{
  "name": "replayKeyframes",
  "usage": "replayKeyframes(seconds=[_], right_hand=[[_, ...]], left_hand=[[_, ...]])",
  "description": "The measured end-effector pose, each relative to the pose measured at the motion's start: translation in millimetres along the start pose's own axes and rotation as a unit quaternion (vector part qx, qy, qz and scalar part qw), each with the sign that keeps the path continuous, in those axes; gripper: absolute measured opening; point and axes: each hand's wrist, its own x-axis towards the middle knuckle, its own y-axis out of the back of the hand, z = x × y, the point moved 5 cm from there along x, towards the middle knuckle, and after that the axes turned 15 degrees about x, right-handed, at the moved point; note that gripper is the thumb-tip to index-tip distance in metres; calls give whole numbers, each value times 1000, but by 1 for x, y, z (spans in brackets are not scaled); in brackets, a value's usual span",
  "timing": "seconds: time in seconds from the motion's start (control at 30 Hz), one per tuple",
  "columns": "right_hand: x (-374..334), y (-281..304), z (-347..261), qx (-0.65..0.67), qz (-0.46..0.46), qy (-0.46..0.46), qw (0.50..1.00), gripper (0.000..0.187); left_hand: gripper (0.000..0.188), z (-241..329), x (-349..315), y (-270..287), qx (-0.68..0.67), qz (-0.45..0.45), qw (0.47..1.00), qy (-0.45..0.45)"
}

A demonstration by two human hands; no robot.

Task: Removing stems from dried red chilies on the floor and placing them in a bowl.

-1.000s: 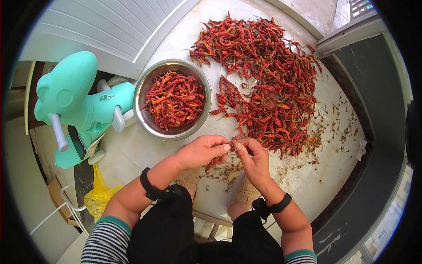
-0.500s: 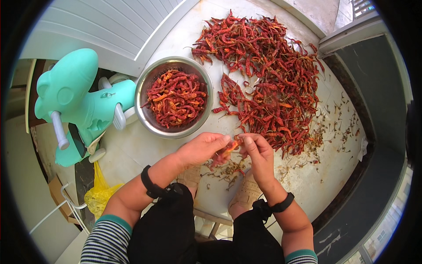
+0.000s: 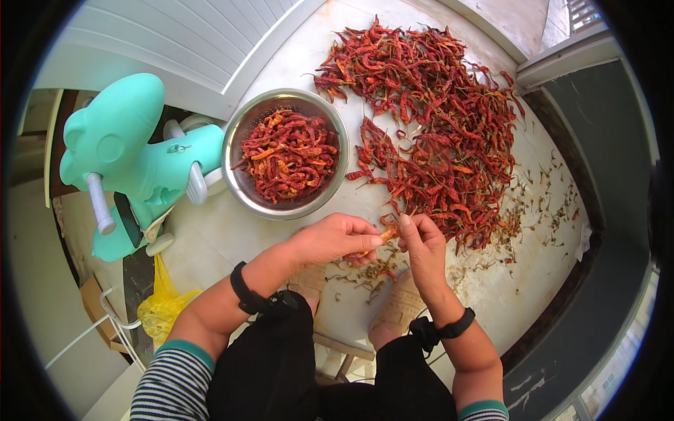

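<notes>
My left hand (image 3: 337, 237) is closed on dried red chilies; the orange-red end of one chili (image 3: 387, 236) pokes out between thumb and fingers. Close beside it, my right hand (image 3: 424, 247) pinches thumb against fingers at the tip of that chili. Whatever lies in this pinch is too small to make out. Ahead of my hands spreads a large heap of dried red chilies (image 3: 449, 133), many with stems. To the left stands a steel colander (image 3: 342, 158) holding wrinkled chilies (image 3: 288, 156). Loose stems (image 3: 365, 275) lie on the floor below my hands.
A turquoise ride-on toy (image 3: 116, 147) stands left of the colander, with a yellow plastic bag (image 3: 165, 309) nearer me. More stems (image 3: 544, 196) are scattered right of the heap. A grey panelled door (image 3: 175, 42) borders the far left, and a dark wall (image 3: 597, 126) the right.
My left fingers have curled further over the chilies, and one chili's end now points toward my right hand. The right hand has shifted slightly right. The whole view has moved a little.
</notes>
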Motion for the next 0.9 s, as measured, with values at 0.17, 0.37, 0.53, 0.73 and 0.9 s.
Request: replayKeyframes(seconds=[0.17, 0.37, 0.53, 0.73, 0.9], right_hand=[[-1, 3, -1, -4, -8, -2, 1000, 26], [1, 2, 3, 15, -27, -16, 999, 28], [2, 5, 7, 71, -26, -42, 996, 26], [2, 6, 9, 106, -41, -58, 992, 24], [1, 3, 3, 68, -62, -58, 994, 25]], left_hand=[[29, 3, 0, -3, 0, -6, 1000, 1], [29, -2, 2, 0, 15, 10, 1000, -2], [28, -1, 3, 0, 11, 13, 1000, -23], [27, -2, 3, -1, 4, 15, 1000, -26], [27, 0, 0, 0, 29, 8, 999, -26]])
